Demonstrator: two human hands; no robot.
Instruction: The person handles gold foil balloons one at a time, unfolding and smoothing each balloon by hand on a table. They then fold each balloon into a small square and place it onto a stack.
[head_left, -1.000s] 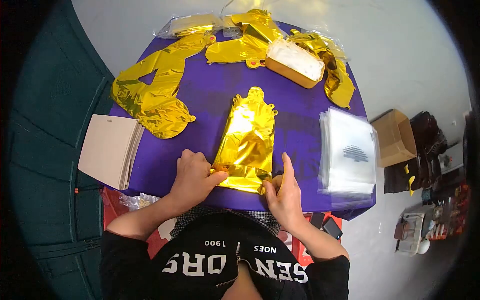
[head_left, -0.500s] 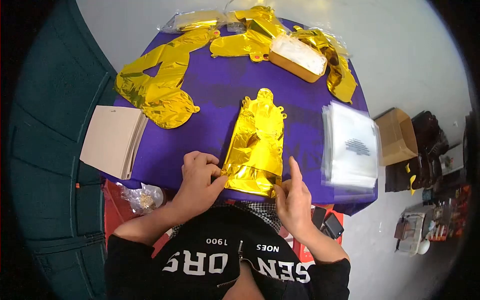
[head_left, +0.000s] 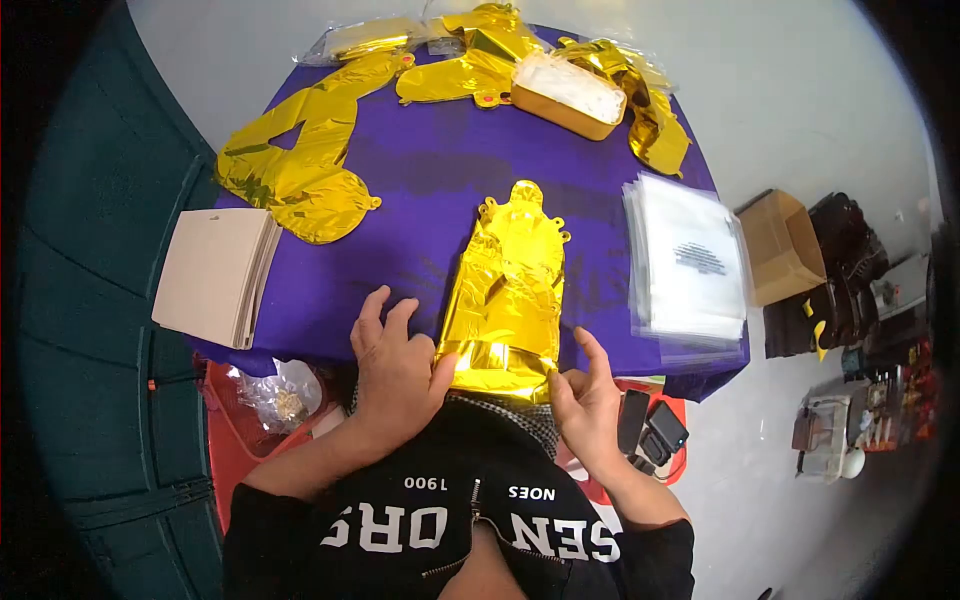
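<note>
A flattened gold foil balloon [head_left: 508, 280] lies lengthwise on the purple tablecloth [head_left: 420, 190], its near end folded over at the table's front edge. My left hand [head_left: 392, 355] pinches the left corner of that fold with the thumb, its fingers spread flat on the cloth. My right hand [head_left: 585, 390] grips the right corner of the fold between thumb and fingers, index finger pointing up.
A larger gold foil balloon [head_left: 290, 160] lies at the left, more gold foil and an orange tray [head_left: 568, 95] at the back. A stack of beige cards [head_left: 215, 275] overhangs the left edge. Clear plastic bags [head_left: 685, 265] are stacked right. Phones [head_left: 650, 425] and a cardboard box [head_left: 780, 245] sit on the floor.
The near end of the balloon has been drawn back to the table's front edge. My left fingers have uncurled and spread on the cloth. Both hands still hold the fold.
</note>
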